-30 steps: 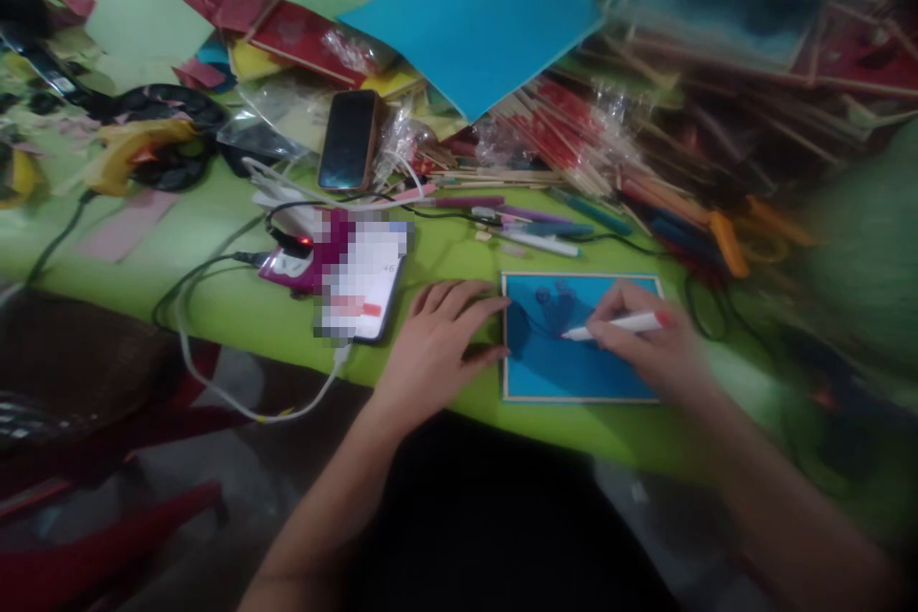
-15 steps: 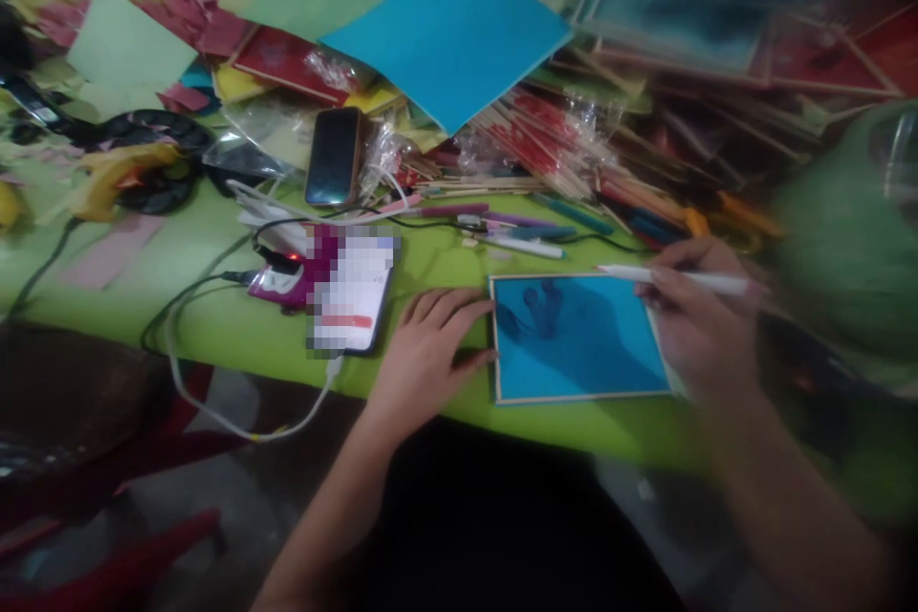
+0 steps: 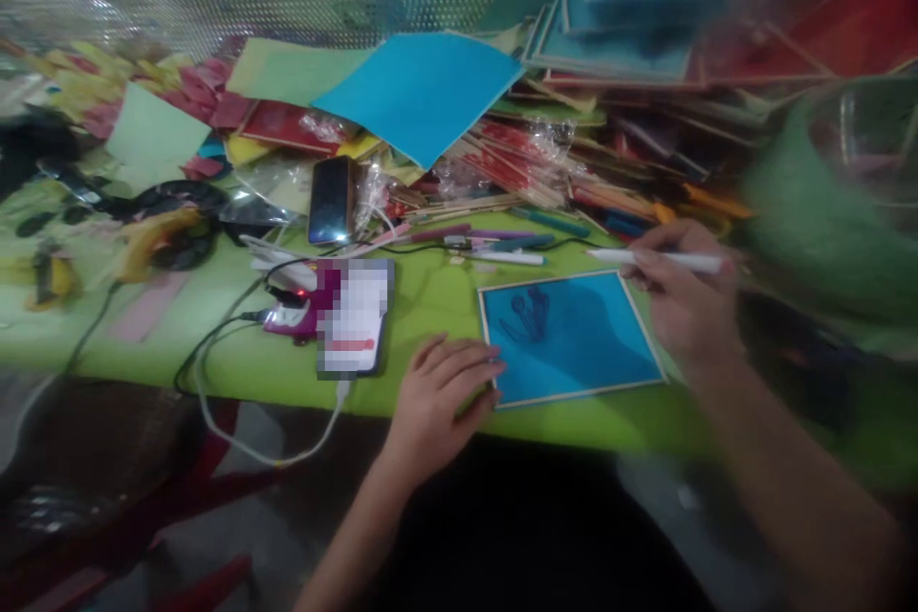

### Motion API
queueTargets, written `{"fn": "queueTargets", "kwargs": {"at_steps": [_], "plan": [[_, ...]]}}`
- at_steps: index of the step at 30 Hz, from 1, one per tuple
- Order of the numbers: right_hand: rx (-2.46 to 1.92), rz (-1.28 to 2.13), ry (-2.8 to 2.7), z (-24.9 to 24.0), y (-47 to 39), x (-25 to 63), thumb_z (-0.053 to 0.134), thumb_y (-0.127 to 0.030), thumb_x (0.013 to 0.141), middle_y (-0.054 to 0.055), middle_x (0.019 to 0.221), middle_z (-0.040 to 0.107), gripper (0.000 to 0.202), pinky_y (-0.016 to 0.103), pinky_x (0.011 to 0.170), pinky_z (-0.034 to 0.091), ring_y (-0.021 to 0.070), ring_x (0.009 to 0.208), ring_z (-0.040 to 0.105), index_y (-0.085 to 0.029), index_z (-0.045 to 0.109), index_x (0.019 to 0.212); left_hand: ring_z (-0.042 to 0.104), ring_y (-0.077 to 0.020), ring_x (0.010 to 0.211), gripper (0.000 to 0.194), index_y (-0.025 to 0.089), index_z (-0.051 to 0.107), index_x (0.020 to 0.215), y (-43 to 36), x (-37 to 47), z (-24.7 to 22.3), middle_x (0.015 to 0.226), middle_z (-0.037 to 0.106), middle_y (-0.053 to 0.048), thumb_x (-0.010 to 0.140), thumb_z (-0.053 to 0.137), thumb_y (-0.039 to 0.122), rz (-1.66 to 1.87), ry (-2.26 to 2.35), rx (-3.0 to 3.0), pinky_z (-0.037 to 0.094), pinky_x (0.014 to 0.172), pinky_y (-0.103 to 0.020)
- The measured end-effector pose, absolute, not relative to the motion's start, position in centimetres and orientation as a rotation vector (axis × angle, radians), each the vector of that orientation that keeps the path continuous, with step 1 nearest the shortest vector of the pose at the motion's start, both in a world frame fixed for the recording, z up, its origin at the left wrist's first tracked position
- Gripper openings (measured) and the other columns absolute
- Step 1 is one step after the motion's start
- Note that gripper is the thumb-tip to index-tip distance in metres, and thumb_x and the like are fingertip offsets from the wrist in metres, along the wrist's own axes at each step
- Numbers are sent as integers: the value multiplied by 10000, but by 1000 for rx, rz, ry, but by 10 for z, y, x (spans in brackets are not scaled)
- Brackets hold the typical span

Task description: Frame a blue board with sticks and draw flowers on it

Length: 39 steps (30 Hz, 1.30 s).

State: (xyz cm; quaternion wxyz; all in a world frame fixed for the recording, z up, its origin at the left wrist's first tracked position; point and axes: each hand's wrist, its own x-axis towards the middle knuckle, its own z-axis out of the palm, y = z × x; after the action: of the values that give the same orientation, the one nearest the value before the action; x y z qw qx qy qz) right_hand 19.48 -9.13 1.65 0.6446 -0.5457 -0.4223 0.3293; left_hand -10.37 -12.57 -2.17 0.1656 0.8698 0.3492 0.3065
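Note:
A blue card (image 3: 580, 344) with a pale stick border lies flat near the table's front edge, with a dark line drawing in its upper left part. My left hand (image 3: 445, 397) rests at the card's left edge, fingers stretched out and fingertips on the border. Past the card's right side, my right hand (image 3: 685, 292) grips a white marker (image 3: 670, 260) between thumb and fingers. The marker's tip points left and is held above the card's far right corner, apart from the drawing.
Left of my left hand lies a lit phone (image 3: 362, 325) beside a magenta power strip (image 3: 291, 317) with cables. Several markers (image 3: 509, 258) lie behind the card. Farther back are a dark phone (image 3: 331, 201), a large blue sheet (image 3: 430, 91), thin sticks and a yellow glue gun (image 3: 154, 239).
The view has shifted, showing more of the perforated backdrop. The card's left side has turned slightly, and my left fingers reach a little farther over its border. The marker stays in my right hand.

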Motion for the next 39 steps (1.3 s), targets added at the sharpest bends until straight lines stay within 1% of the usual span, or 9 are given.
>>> {"fn": "queueTargets", "kwargs": {"at_steps": [6,8,14,18,22,24,28,32,39], "plan": [[-1244,761,-1015,15,-92,196,774,-216,777,5,673,646,95,313,555,352,135,594,538,-223,682,796,611,-303,1340,444,229,637,1408,-146,-91,-20,1425,700,-92,979,693,325,542,1054,2519,369,1220,-590],[-1242,776,-999,15,-92,196,781,-227,763,3,663,648,100,317,547,336,139,589,534,-228,685,792,578,-311,1390,465,226,619,1438,-150,-86,-21,1465,675,-92,986,682,319,495,1019,2531,329,1251,-618],[-1245,768,-1027,16,-93,197,779,-257,771,-3,668,663,81,323,559,344,151,614,562,-244,700,780,739,-190,1114,277,278,734,1235,-152,-81,-26,1192,811,-24,1021,591,176,740,899,2530,457,1192,-467],[-1182,777,-1027,19,-95,195,773,-234,772,-4,659,654,78,311,555,348,134,604,554,-220,696,778,666,-248,1318,359,238,664,1364,-151,-81,-20,1394,726,-82,1006,636,236,690,959,2525,405,1238,-532],[-1164,795,-1044,21,-97,193,756,-232,808,-7,682,652,75,296,573,364,128,630,560,-205,686,805,730,-149,1201,238,242,696,1262,-154,-78,-15,1252,796,-13,1039,628,294,614,592,2408,339,1294,-430],[-1150,808,-1043,22,-98,193,751,-235,814,-11,687,647,79,291,575,372,127,631,561,-207,676,814,725,-138,1208,214,241,709,1223,-155,-75,-15,1252,795,-11,1045,624,325,608,522,2385,358,1281,-396],[-1158,792,-1046,23,-97,194,748,-256,799,-16,679,648,86,287,568,390,140,629,581,-224,669,805,566,-218,1446,384,222,628,1404,-154,-64,-16,1516,638,-80,1046,610,361,441,572,2520,392,1264,-453],[-1191,763,-1050,25,-97,195,743,-273,790,-13,671,657,79,297,557,391,156,629,577,-243,669,792,391,-246,1574,572,224,490,1556,-149,-57,-17,1667,456,-81,1038,617,429,167,512,2622,319,1308,-488],[-1198,748,-1106,25,-99,197,725,-255,830,-16,695,653,62,301,600,440,152,649,590,-248,677,792,432,-210,1544,630,238,397,1612,-136,-68,-8,1667,468,-56,1035,624,350,67,636,2667,303,1308,-439]]}}
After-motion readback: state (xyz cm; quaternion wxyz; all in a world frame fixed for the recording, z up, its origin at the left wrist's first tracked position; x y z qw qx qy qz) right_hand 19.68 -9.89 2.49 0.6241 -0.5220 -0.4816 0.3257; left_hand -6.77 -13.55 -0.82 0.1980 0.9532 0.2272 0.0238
